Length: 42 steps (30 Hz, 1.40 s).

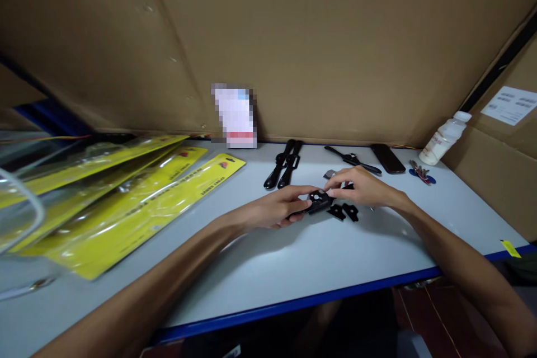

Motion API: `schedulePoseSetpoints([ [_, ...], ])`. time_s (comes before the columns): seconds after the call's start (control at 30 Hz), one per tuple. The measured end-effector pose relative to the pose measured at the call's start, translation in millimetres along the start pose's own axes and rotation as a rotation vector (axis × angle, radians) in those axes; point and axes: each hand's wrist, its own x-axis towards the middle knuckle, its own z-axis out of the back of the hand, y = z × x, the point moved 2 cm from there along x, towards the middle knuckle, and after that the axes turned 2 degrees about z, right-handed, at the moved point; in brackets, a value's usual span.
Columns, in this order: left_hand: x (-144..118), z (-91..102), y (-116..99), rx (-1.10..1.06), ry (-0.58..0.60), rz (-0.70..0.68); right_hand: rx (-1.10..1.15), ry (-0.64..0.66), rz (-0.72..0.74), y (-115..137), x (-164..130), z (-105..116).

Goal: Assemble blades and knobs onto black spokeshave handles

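Note:
A black spokeshave (pixel 319 201) is in my left hand (pixel 283 206), whose fingers and thumb grip it near its middle. My right hand (pixel 354 185) is closed at the tool's other side, its fingertips pinching at the spokeshave; part of the tool is hidden behind them. Just below lie black flat metal pieces (pixel 351 212) with notched edges. A grey metal blade (pixel 329 174) lies partly behind my right fingers. Farther back, two black spokeshaves (pixel 280 170) lie side by side, and one more black spokeshave (pixel 353 159) lies to the right.
Yellow cards in clear plastic packaging (pixel 168 193) spread over the table's left side. At the back right are a dark phone (pixel 388 159), keys (pixel 420 172) and a tilted bottle (pixel 443 139). A blurred-out upright object (pixel 238 117) leans against the cardboard wall (pixel 319 56). A white cable curves at far left.

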Motion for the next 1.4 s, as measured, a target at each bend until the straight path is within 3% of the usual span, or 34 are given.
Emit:
schedulePoseSetpoints([
  [0.2,-1,0.8,-3,0.156,-0.022,-0.097,0.195,-0.078,-0.095,-13,4,-19],
  [0.37,-2,0.1,-6,0.202,-0.014,-0.161,0.494,0.017,-0.198,-24,5,-26],
  [0.5,-3,-0.1,-6,0.217,-0.014,-0.185,0.564,0.046,-0.193,-29,4,-27],
  [0.73,-2,0.6,-4,0.211,-0.035,-0.132,0.529,0.040,-0.193,-26,5,-30],
  [0.83,-1,2.3,-1,0.199,-0.047,-0.080,0.286,-0.067,-0.146,-17,5,-26],
  [0.93,0,3.8,3,0.164,-0.040,-0.054,0.088,-0.157,0.007,-6,4,-22],
  [1.07,3,5.5,6,0.139,-0.039,-0.062,0.125,-0.062,0.154,-2,4,-25],
  [1.4,11,8.5,18,0.115,0.004,-0.088,0.197,0.001,0.134,-4,4,-29],
])
